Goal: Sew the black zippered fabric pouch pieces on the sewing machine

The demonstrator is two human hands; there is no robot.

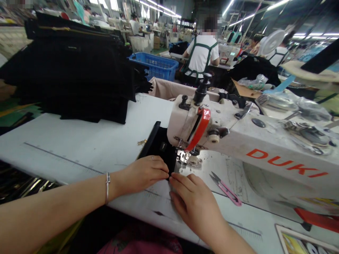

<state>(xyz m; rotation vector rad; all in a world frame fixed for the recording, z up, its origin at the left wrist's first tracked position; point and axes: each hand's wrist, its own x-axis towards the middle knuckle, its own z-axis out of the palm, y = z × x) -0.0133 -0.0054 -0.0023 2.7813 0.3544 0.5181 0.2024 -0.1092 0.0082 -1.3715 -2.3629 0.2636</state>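
A black fabric panel (158,141) with a small label lies on the sewing table, its right edge beside the presser foot (188,159) of the sewing machine (225,123). A gold zipper pull (142,142) sticks out at its left edge. My left hand (144,171) is closed on the panel's near part, fingers pressed together. Fingertips of my right hand (190,197) pinch the same near corner, touching the left fingertips. Part of the panel is hidden beneath my left hand. Pink-handled thread snips (226,188) rest to the right of my right hand.
A tall stack of black fabric pieces (79,70) stands at the table's far left. Behind it is a blue basket (156,65). A co-worker (202,53) sits farther back, facing away. Plastic-wrapped items (293,104) lie behind the machine arm.
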